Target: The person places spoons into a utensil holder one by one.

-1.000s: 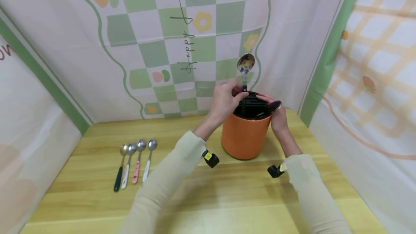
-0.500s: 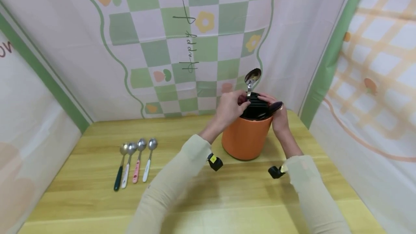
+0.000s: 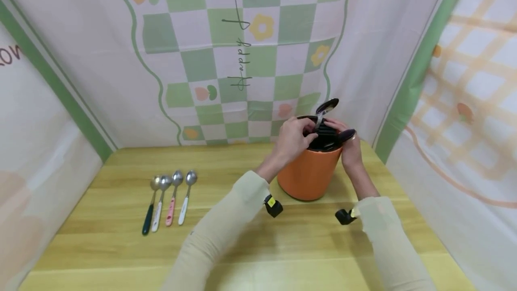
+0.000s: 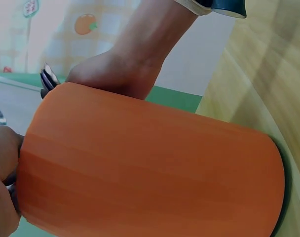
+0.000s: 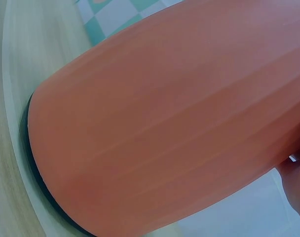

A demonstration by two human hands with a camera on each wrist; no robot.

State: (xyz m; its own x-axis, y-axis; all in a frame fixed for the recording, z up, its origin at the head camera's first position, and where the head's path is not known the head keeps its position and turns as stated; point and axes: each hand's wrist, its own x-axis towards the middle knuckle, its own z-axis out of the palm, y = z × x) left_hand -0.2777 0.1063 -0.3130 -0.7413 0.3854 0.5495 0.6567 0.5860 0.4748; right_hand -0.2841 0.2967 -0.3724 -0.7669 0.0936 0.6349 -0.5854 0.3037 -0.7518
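Observation:
An orange utensil holder (image 3: pixel 308 174) with a black slotted insert (image 3: pixel 323 140) stands upright on the table. My left hand (image 3: pixel 295 140) pinches a metal spoon (image 3: pixel 328 106) at the holder's mouth; the bowl points up and leans right, and the lower part is hidden by the fingers and insert. My right hand (image 3: pixel 350 149) grips the holder's right side, fingers over the far rim. A second spoon (image 3: pixel 346 135) stands in the holder, its dark bowl jutting over the right rim. In the left wrist view, the right hand (image 4: pixel 115 74) lies against the holder's wall.
Several spoons lie side by side on the left of the wooden table (image 3: pixel 101 219): one with a dark green handle (image 3: pixel 148 219), one pink (image 3: pixel 171 211), and white-handled ones (image 3: pixel 183 210). A patterned cloth (image 3: pixel 258 66) hangs behind, with more cloth at both sides.
My left hand has moved down and to the right with the spoon. The spoon sits lower and tilts further right. My right hand stays on the holder; the view has shifted slightly.

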